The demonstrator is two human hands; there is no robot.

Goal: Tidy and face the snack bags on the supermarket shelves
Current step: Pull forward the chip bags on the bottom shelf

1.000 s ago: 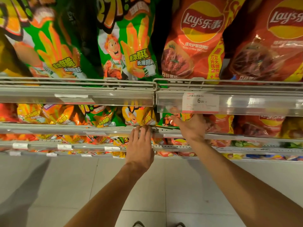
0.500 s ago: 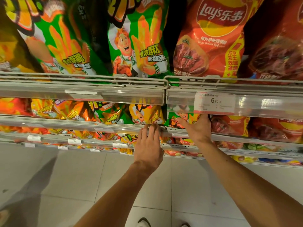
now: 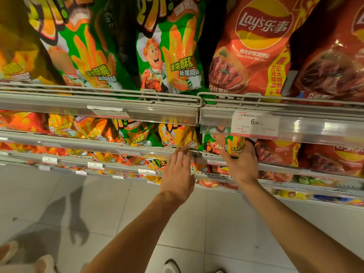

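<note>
On the second shelf a small green snack bag [image 3: 222, 143] stands just under the price tag, between a yellow bag [image 3: 177, 137] and a red Lay's bag [image 3: 275, 152]. My right hand [image 3: 241, 164] grips the green bag's lower right side, fingers curled round its edge. My left hand [image 3: 178, 174] lies flat with straight fingers, its fingertips touching the second shelf's front rail [image 3: 118, 148] below the yellow bag. Large green bags [image 3: 169, 52] and red Lay's bags [image 3: 254, 50] fill the top shelf.
A clear price strip [image 3: 256, 123] with a 6.80 tag juts out over the second shelf. Lower shelves [image 3: 94, 164] hold more orange and red bags. Pale tiled floor [image 3: 118, 213] lies below, with another person's shoes [image 3: 23, 261] at the bottom left.
My right hand has moved further right and closed round the green bag's side. My left hand stays on the rail. The camera has tilted slightly, shifting the shelves in view.
</note>
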